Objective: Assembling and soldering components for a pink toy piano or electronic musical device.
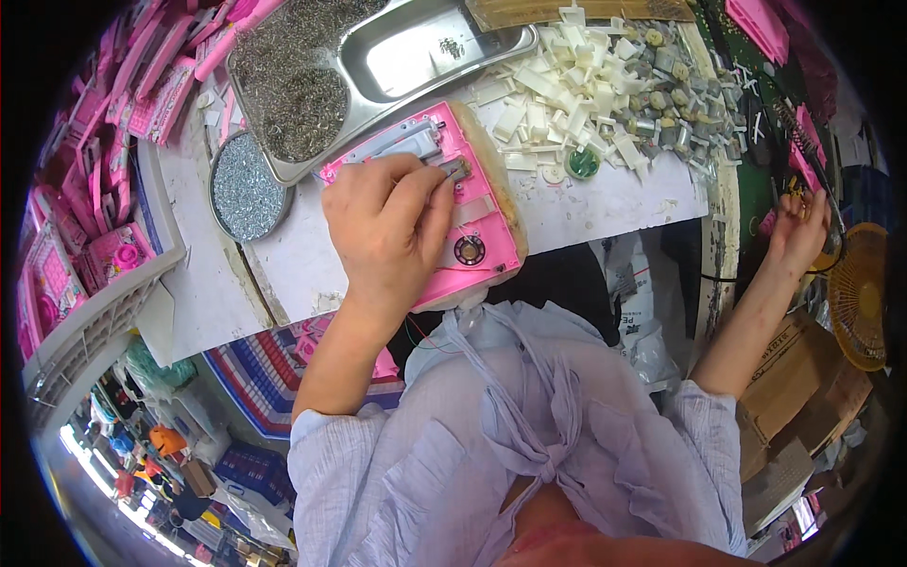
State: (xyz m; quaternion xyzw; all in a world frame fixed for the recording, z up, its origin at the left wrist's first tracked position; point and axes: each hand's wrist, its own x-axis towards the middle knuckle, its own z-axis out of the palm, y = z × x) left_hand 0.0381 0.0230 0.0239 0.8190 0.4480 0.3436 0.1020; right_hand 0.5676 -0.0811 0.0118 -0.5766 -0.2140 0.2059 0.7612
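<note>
A pink plastic casing [485, 227] lies on a padded block on the table in front of me. Inside it are a grey plastic strip [402, 138], a small round speaker [470, 249] and thin wires. Over the casing, my left hand [385, 213] is closed, its thumb and fingertips pinched at a small grey part [457, 170]. My right hand [801, 227] reaches far to the right, fingers curled beside a black cable and a small yellowish item. What those fingers hold is too small to make out.
A metal tray [354, 113] of small dark screws and a round dish [250, 187] of silvery screws stand at the left. Piled at the far right are white plastic parts [567, 94] and small metal motors [675, 113]. Pink casings [123, 104] crowd the left; a yellow fan [858, 298] stands right.
</note>
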